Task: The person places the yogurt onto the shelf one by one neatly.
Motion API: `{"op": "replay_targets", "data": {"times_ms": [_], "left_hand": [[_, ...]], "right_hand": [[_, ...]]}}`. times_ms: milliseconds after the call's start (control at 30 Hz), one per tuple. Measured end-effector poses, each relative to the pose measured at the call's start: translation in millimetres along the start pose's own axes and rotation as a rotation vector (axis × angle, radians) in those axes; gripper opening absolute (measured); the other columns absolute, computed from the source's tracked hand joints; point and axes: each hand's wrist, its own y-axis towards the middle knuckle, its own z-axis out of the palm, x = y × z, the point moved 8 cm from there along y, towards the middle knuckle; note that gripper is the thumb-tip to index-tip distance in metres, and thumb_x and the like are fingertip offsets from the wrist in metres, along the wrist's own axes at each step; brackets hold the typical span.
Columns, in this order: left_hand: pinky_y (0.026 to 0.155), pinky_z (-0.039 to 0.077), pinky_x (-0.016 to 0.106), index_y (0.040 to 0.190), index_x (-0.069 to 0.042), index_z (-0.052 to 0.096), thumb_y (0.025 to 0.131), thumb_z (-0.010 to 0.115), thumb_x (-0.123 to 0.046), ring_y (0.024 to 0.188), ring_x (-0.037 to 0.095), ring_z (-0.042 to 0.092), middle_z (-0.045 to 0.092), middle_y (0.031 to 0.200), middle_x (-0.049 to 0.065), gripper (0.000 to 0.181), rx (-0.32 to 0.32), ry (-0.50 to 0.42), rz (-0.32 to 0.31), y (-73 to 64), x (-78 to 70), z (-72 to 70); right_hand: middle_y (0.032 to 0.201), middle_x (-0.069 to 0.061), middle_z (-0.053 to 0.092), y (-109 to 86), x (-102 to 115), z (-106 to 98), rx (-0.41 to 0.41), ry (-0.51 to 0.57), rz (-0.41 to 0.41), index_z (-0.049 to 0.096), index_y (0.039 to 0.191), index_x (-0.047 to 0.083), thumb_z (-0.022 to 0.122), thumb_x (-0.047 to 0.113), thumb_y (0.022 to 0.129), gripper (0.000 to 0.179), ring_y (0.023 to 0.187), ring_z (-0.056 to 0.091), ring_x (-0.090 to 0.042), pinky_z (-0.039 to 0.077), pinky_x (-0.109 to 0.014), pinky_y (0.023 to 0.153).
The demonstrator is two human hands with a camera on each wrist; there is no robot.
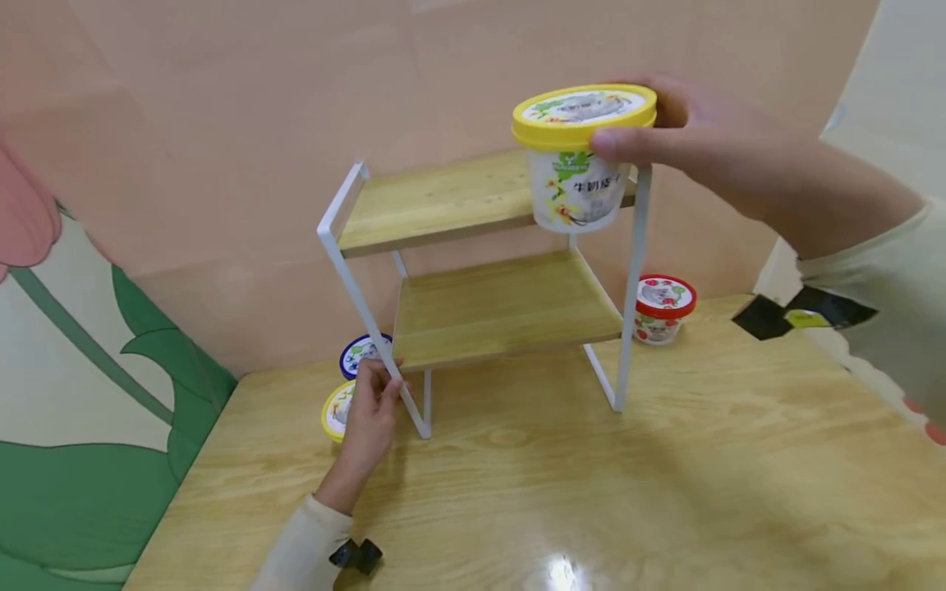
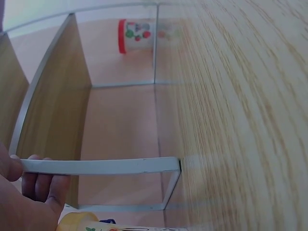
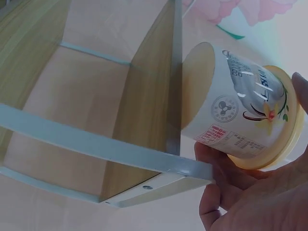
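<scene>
My right hand (image 1: pixel 727 152) grips a white paper tub (image 1: pixel 580 189) by its yellow lid, thumb on the near side. The tub is upright at the front right corner of the upper board of a two-tier wooden shelf rack (image 1: pixel 443 197) with white metal legs. In the right wrist view, the tub's base (image 3: pixel 198 84) is close to the top board's edge. Low on the left side, my left hand (image 1: pixel 367 427) pinches the rack's front leg; the left wrist view shows its fingers (image 2: pixel 43 185) behind the white metal bar (image 2: pixel 101 166).
Behind my left hand stand a yellow-lidded tub (image 1: pixel 336 410) and a blue-lidded tub (image 1: pixel 362 353), both partly hidden. Right of the rack is a red-lidded tub (image 1: pixel 665 308). The wooden table (image 1: pixel 532 492) meets a pinkish wall covering (image 1: pixel 244 189) behind.
</scene>
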Motion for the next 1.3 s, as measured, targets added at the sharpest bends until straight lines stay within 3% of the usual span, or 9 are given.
{"op": "replay_targets", "data": {"times_ms": [333, 500, 700, 900, 1300], "left_hand": [[0.083, 0.054, 0.017, 0.105, 0.009, 0.036, 0.1, 0.043, 0.009, 0.087, -0.002, 0.061, 0.053, 0.13, 0.03, 0.008, 0.007, -0.036, -0.011, 1.8, 0.3, 2.8], [0.082, 0.054, 0.016, 0.104, 0.009, 0.036, 0.1, 0.044, 0.009, 0.087, -0.002, 0.061, 0.054, 0.129, 0.029, 0.008, 0.004, -0.028, 0.0, 0.6, -0.3, 3.1], [0.082, 0.054, 0.017, 0.104, 0.009, 0.037, 0.1, 0.044, 0.008, 0.087, -0.002, 0.061, 0.054, 0.128, 0.03, 0.008, -0.006, -0.008, 0.009, -1.6, -1.4, -0.8], [0.082, 0.054, 0.017, 0.104, 0.009, 0.036, 0.101, 0.043, 0.008, 0.087, -0.002, 0.061, 0.053, 0.129, 0.029, 0.008, -0.011, -0.03, 0.003, -1.6, -0.6, 0.4], [0.083, 0.055, 0.017, 0.103, 0.005, 0.037, 0.101, 0.043, 0.008, 0.087, -0.001, 0.061, 0.054, 0.129, 0.029, 0.006, 0.008, -0.046, 0.006, 2.3, 2.7, 9.5]], "right_hand": [[0.127, 0.003, 0.059, 16.7, -6.6, -1.3, 0.032, -0.047, 0.056, 0.046, 0.139, 0.023, 0.051, 0.042, 0.101, 0.043, 0.12, 0.039, -0.018, 0.024, -0.033, 0.099], [0.127, 0.006, 0.059, 22.3, -9.2, -0.2, 0.044, 0.001, 0.056, 0.048, 0.138, 0.023, 0.051, 0.04, 0.102, 0.04, 0.123, 0.039, -0.016, 0.024, -0.029, 0.104], [0.13, 0.003, 0.054, 27.8, -9.2, 5.1, 0.054, -0.001, 0.041, 0.044, 0.14, 0.023, 0.051, 0.041, 0.101, 0.044, 0.129, 0.034, -0.018, 0.014, -0.048, 0.12], [0.126, 0.004, 0.058, 34.0, -10.9, 4.1, 0.063, 0.067, 0.016, 0.044, 0.138, 0.023, 0.052, 0.037, 0.101, 0.041, 0.126, 0.037, -0.017, 0.008, -0.045, 0.124], [0.13, 0.004, 0.055, 31.4, -19.5, -1.9, 0.057, 0.083, 0.005, 0.045, 0.138, 0.021, 0.05, 0.035, 0.102, 0.039, 0.132, 0.033, -0.019, 0.007, -0.043, 0.125]]}}
